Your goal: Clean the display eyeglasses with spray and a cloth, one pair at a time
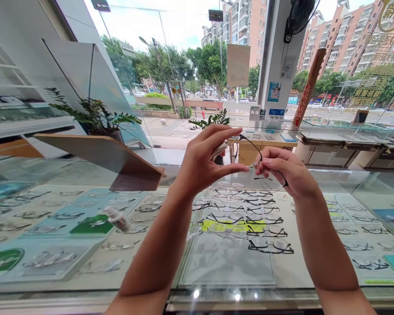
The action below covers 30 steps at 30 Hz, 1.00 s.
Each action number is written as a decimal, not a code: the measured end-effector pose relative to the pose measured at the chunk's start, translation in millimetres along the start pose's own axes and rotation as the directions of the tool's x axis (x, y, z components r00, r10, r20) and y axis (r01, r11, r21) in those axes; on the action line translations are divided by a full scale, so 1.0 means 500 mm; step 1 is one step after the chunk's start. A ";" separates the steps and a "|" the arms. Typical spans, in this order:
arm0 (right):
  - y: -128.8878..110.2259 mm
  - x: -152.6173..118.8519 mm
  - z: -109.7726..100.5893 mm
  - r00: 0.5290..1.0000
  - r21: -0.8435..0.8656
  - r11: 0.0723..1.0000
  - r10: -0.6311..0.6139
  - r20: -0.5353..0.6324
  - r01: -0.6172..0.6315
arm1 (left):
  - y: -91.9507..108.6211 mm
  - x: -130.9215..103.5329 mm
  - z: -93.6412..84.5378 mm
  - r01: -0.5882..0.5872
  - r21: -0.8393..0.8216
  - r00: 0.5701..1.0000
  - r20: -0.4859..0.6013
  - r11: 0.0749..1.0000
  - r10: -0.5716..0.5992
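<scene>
Two bare hands were raised over the glass counter (292, 273), with a thin dark-armed pair of glasses (255, 147) between them. The right hand (290, 168) had its thumb and fingers pinched on the pair, around the middle of what showed, and hid part of it. The left hand (200, 159) held its thumb and forefinger wide apart, in a C facing the pair, while its other fingers seemed curled round a pale thing (219, 149), too unclear to name.

From the left hand, the glasses lay to the right, just beside the opening of the C. Their long line slanted from an upper tip close under the left forefinger, through the right hand's pinch, to a dark tip lower right, below the right fingers. The right hand was thus the nearer to the middle, the left to the upper tip; whether the left fingertips touched it could not be told. One clear lens showed faintly below the right hand.

Beneath, inside the counter, many display pairs (271, 247) stood in rows, some over a grey panel (228, 267). A blurred white bottle (118, 218) was beyond the left forearm, on the person's left.
</scene>
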State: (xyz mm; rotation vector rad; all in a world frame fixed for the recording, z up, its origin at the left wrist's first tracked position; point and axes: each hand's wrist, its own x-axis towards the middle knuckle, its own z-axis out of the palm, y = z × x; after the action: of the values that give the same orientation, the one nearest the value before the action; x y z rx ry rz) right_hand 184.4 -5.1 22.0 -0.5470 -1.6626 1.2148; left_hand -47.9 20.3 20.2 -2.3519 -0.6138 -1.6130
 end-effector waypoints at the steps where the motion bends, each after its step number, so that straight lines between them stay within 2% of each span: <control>1: -0.001 -0.001 0.000 1.000 -0.018 1.000 -0.011 0.007 0.011 | 0.001 0.000 0.000 -0.013 0.014 1.000 -0.006 1.000 0.013; 7: -0.013 -0.012 0.001 0.996 -0.155 0.984 -0.083 0.023 0.086 | 0.008 0.003 -0.003 -0.049 0.014 0.997 -0.065 0.999 0.050; 10: -0.019 -0.019 -0.001 0.975 -0.167 0.975 -0.170 -0.143 0.145 | 0.011 0.003 -0.005 -0.028 -0.026 0.990 -0.136 0.999 0.024; 13: -0.019 -0.019 -0.011 0.894 -0.241 0.949 -0.282 -0.348 0.206 | 0.015 0.000 -0.007 -0.018 -0.058 0.968 -0.250 0.998 0.003; 15: -0.015 -0.013 -0.022 0.852 -0.306 0.926 -0.338 -0.399 0.224 | 0.019 -0.005 -0.008 0.025 -0.050 0.949 -0.313 0.998 -0.039; 19: -0.004 0.001 -0.043 0.773 -0.374 0.887 -0.432 -0.464 0.271 | 0.024 -0.015 -0.010 0.176 -0.060 0.925 -0.332 0.983 -0.186; 22: 0.002 0.005 -0.051 0.689 -0.458 0.836 -0.523 -0.502 0.302 | 0.025 -0.021 -0.009 0.174 -0.100 0.915 -0.352 0.980 -0.198; 27: 0.004 0.002 -0.054 0.670 -0.500 0.821 -0.537 -0.513 0.276 | 0.030 -0.022 0.001 0.211 -0.124 0.897 -0.370 0.970 -0.242; 30: -0.001 -0.004 -0.045 0.605 -0.549 0.777 -0.605 -0.518 0.306 | 0.035 -0.019 0.009 0.214 -0.152 0.883 -0.392 0.965 -0.258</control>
State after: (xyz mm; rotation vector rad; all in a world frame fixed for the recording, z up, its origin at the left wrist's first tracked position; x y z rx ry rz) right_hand 205.6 3.4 22.4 -0.6490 -1.2733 0.1873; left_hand -39.0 4.7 10.4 -1.9627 -0.7590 -2.2142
